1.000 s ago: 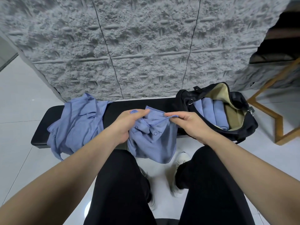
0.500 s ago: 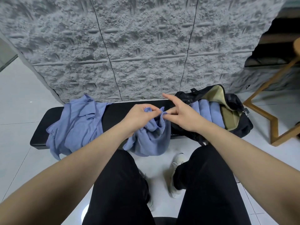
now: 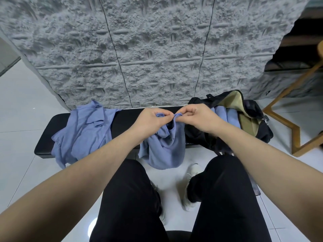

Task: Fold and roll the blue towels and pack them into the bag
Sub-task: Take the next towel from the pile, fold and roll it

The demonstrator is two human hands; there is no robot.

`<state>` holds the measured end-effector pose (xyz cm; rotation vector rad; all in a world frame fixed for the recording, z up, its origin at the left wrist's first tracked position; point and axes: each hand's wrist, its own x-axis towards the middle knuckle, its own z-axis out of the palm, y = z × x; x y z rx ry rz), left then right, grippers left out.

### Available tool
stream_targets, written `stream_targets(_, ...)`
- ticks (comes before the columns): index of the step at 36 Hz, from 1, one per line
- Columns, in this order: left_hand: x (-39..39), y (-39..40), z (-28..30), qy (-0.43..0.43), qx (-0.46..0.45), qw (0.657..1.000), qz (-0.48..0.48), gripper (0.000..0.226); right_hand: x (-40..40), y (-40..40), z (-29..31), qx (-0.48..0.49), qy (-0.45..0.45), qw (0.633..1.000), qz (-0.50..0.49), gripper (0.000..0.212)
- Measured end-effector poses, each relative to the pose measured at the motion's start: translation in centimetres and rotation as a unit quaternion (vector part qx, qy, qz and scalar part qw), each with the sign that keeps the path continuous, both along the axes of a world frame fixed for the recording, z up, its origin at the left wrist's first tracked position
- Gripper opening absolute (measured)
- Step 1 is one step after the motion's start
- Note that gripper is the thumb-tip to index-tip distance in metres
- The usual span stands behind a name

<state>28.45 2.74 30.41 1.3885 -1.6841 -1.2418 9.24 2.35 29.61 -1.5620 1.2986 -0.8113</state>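
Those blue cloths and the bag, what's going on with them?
A seated person is working on one blue towel, pinching its top edge with the left hand and the right hand so it hangs down in front of a black bench. A heap of unfolded towels lies on the bench to the left. On the right, an open black bag already holds some rolled towels.

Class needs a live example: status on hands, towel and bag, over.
Left hand and right hand pinch hanging towel. Bag open, rolled towels inside. Nothing blocks it.
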Motion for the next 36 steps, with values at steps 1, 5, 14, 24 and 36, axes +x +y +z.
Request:
stream_targets(1, 0.0, -0.1, 0.1, -0.007, -0.006, 1.000, -0.008, 0.010, -0.1, 0.0, 0.0, 0.002, -0.004, 1.000, -0.003, 0.010)
stream_targets(5, 0.5, -0.7, 0.1, -0.028, -0.003, 0.999, 0.015, 0.014, -0.4, -0.4, -0.4, -0.001, -0.013, 1.000, -0.013, 0.018)
stream_targets(14, 6.4, -2.6, 1.0, -0.065, -0.002, 0.989, 0.136, 0.043, -3.7, -1.7, -0.3, -0.012, -0.083, 0.986, -0.145, 0.024)
stream_targets(24, 9.6, -2.5, 0.7, 0.054, 0.082, 0.984, 0.149, 0.071, -4.2, -1.5, 0.9, 0.041, -0.154, 0.978, -0.138, 0.023)
stream_targets(36, 11.3, -1.7, -1.3, -0.098, -0.044, 0.991, 0.075, 0.032, -4.3, -1.7, 1.5, 0.062, -0.142, 0.979, -0.130, 0.022)
